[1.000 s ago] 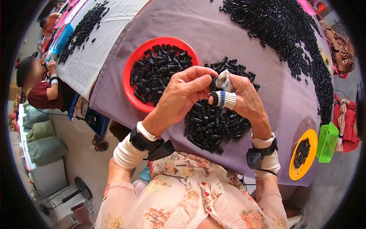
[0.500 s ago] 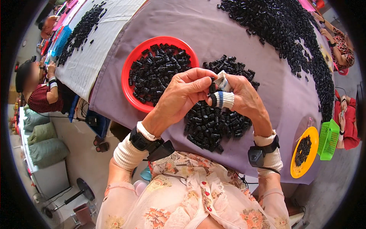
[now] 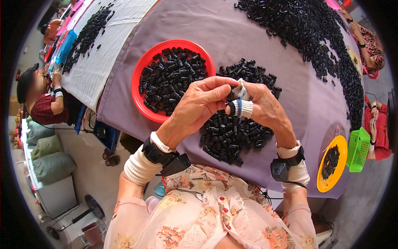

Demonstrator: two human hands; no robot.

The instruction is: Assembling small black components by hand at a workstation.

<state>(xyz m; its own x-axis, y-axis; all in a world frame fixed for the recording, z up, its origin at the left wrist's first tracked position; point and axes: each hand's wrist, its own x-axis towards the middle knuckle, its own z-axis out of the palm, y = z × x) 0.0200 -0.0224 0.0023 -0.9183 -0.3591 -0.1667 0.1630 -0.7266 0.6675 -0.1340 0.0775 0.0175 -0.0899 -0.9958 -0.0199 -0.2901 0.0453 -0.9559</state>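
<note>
My left hand (image 3: pixel 200 99) and my right hand (image 3: pixel 267 107) meet above a heap of small black plastic parts (image 3: pixel 238 135) on the cloth. Between their fingertips is one small black plastic part (image 3: pixel 229 98), mostly hidden by the fingers. Thumb and forefinger of the left hand are closed on it. On the right thumb sits a white ribbed finger cover (image 3: pixel 242 108) with blue stripes, and a pale wrap covers the right forefinger. A red round tray (image 3: pixel 137 85) full of similar black parts lies just left of the heap.
The mauve tablecloth (image 3: pixel 190 25) carries a big spread of black parts (image 3: pixel 306 37) at the far right. A yellow plate (image 3: pixel 327 182) and a green basket (image 3: pixel 358 149) stand at the right edge. Other people sit at the left and right; a white-covered table (image 3: pixel 112 50) adjoins on the left.
The hands stay together over the heap, with only slight finger movement. Less of the black part shows between the fingertips than before.
</note>
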